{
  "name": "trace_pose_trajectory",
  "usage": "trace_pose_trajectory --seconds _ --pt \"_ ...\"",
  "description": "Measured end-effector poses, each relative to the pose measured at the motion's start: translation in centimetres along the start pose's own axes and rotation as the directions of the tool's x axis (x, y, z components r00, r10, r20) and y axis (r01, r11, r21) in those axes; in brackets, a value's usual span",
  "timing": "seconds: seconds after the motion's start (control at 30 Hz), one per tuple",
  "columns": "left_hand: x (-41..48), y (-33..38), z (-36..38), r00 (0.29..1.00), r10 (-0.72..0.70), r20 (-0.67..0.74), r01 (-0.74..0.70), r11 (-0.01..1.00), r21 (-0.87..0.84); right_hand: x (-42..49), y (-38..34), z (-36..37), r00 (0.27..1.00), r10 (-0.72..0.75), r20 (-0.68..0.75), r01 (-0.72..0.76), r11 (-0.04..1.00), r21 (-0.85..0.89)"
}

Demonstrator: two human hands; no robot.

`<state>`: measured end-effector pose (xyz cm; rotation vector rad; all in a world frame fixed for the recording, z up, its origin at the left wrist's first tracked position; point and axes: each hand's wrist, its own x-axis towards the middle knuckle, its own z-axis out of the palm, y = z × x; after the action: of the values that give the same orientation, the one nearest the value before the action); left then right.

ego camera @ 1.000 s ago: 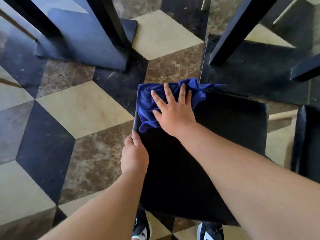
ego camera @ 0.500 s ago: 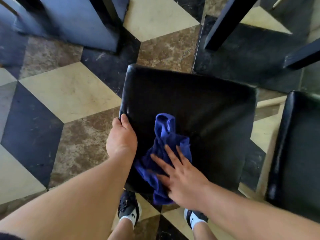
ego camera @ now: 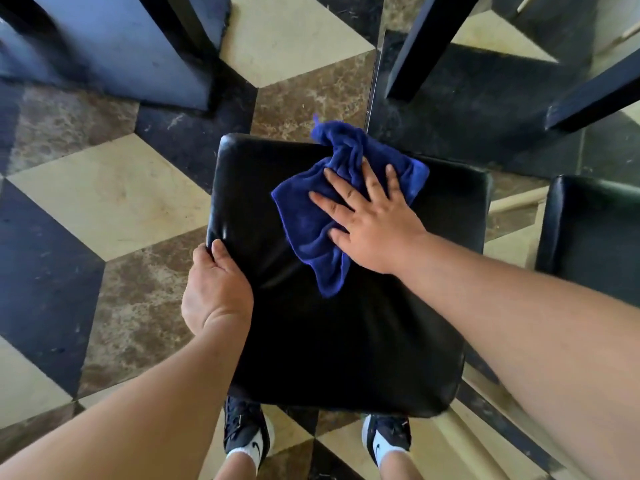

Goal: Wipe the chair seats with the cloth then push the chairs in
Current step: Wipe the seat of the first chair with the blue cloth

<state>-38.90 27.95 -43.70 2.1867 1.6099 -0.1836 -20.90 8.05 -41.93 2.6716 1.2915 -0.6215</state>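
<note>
Since half a second ago the right hand [ego camera: 375, 225] has swept the crumpled blue terry cloth [ego camera: 304, 220] from the near-left part of the seat up to its far middle, in the upper centre of the frame. That hand lies flat, fingers spread and straight, pressing the cloth down rather than gripping it. The left hand [ego camera: 216, 292] is clamped on the left edge of the glossy black padded chair seat [ego camera: 346, 348], thumb on top and fingers curled under, steadying it. One corner of the cloth already hangs past the far edge (over the brown marble floor tile [ego camera: 294, 102]), so a longer stroke could, I judge, push it off, since nothing pinches it. Bunched as it is, it may also skip patches. A second black seat [ego camera: 595, 233] waits at the right edge, near dark furniture legs [ego camera: 415, 46] at upper right.
</note>
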Motion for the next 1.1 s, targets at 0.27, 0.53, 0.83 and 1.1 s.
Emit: trace_pose_trajectory --seconds 0.27,0.53,0.83,1.1 --pt "-0.4 3.6 -1.2 0.783 0.589 0.198 -0.621 0.756 0.206 -3.2 -3.5 0.6 0.997 0.061 0.044 -0.064 0.997 0.051" --pt "-1.5 3.9 2.4 0.818 0.550 0.166 -0.573 0.757 0.314 -16.3 -3.4 5.4 0.774 -0.566 0.283 0.572 0.817 0.069" --pt "-1.6 3.3 3.0 0.818 0.567 0.098 -0.568 0.767 0.298 -6.8 8.2 1.2 0.984 -0.157 0.083 0.165 0.980 -0.107" --pt "-1.8 3.6 2.7 0.811 0.576 0.097 -0.576 0.761 0.299 -10.8 4.5 2.2 0.983 -0.137 0.124 0.148 0.985 -0.088"
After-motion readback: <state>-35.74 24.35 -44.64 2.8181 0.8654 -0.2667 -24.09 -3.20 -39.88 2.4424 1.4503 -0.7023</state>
